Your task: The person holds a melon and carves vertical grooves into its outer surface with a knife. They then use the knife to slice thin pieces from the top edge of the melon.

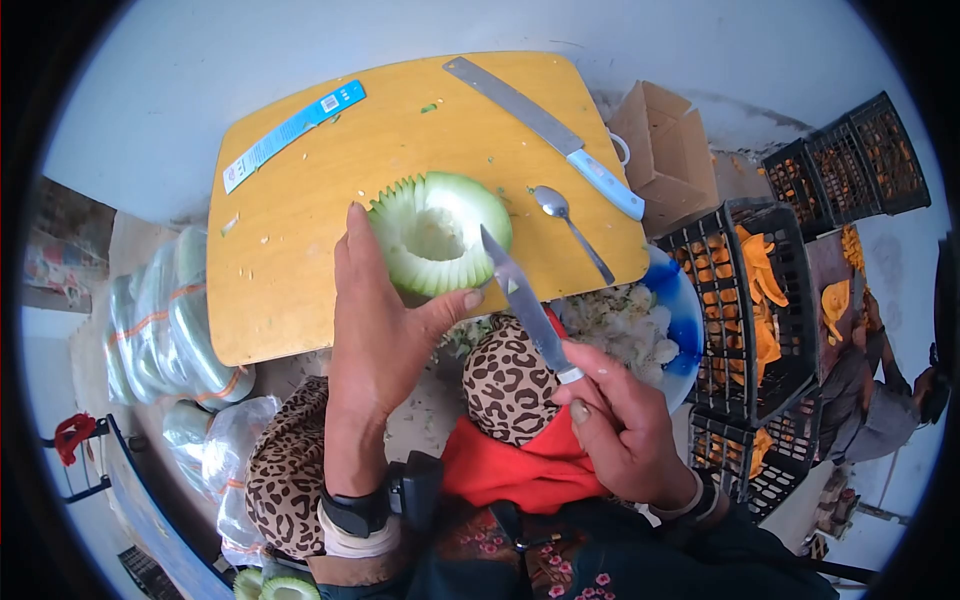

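Observation:
A hollowed pale green winter melon (432, 234) rests on the yellow table, its rim cut into a row of notches along the left and near sides. My left hand (378, 300) grips it, fingers along its left side and thumb at its near edge. In my right hand (630, 425) is a knife (528, 312), held by its handle, the blade pointing up and left. The knife tip overlaps the melon's right rim in this view. A metal spoon (568, 222) lies to the right of the melon.
The yellow table (290, 270) also bears a large knife (530, 115) and a blue printed sleeve (295, 132). A blue-rimmed basin (685, 325) of scraps sits below its right edge. Black crates (710, 270) with orange pieces and a person (885, 395) are at right; wrapped melons (165, 315) at left.

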Tool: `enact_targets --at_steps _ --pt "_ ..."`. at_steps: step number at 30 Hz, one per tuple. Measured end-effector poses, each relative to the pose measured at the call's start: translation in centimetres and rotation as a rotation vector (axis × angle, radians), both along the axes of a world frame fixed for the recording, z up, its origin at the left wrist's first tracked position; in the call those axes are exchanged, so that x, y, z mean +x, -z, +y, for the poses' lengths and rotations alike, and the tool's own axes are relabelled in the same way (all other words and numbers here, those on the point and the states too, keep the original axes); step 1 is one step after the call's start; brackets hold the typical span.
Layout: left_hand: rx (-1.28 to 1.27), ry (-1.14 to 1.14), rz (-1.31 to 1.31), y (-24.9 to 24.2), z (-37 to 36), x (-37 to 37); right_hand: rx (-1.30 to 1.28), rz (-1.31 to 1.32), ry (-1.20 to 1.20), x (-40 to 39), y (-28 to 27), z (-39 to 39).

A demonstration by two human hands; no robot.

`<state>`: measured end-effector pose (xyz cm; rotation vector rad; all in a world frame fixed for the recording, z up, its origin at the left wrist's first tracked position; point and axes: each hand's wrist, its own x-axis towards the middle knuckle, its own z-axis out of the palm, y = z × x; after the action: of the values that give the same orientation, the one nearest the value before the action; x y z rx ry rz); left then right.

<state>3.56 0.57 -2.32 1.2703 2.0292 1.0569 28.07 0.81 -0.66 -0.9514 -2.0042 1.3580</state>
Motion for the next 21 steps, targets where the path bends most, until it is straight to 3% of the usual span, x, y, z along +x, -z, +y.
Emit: enact_targets --at_steps 12,14,21 --pt "0.062 -0.013 -0.034 0.3 -1.7 0.8 -0.147 -0.074 -0.018 2.3 -0.3 0.2" --pt "0.056 0.008 0.054 -0.9 -1.5 1.3 -0.153 -0.09 -0.018 2.4 -0.4 0.3" --pt "-0.062 0.025 0.11 -1.2 -1.5 1.1 -0.178 -0.112 0.078 3.7 0.0 0.7"
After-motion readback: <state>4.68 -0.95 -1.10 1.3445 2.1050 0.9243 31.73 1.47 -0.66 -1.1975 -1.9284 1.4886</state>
